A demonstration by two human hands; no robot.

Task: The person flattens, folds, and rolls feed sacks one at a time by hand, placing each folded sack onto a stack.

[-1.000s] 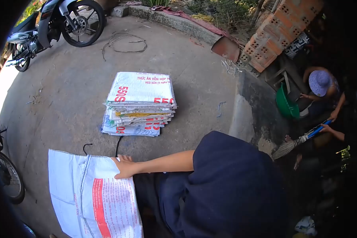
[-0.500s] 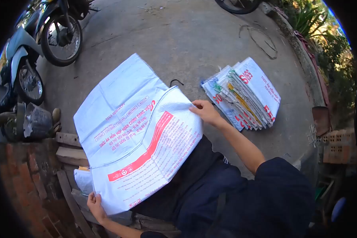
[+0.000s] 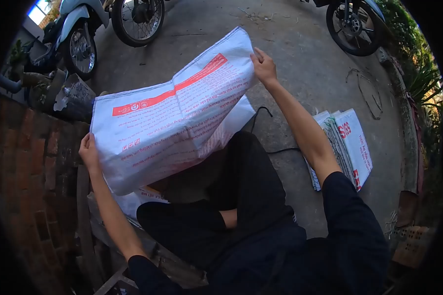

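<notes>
One printed white sack (image 3: 182, 113), held open and raised, upper left to centre of the frame. Left hand (image 3: 89, 151): fingers grasping its left edge. Right hand (image 3: 264, 68): fingers pinching its upper right edge. One stack of folded sacks (image 3: 347, 145), on concrete ground (image 3: 300, 64), right of the frame.

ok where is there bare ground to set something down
Widest bare ground: beyond the right hand, between the held sack and the upper-right motorbike wheel. A narrower strip runs between the sack stack and the curb. Crowded: the left, with the pot and brick wall, and where the right forearm crosses the stack.
</notes>
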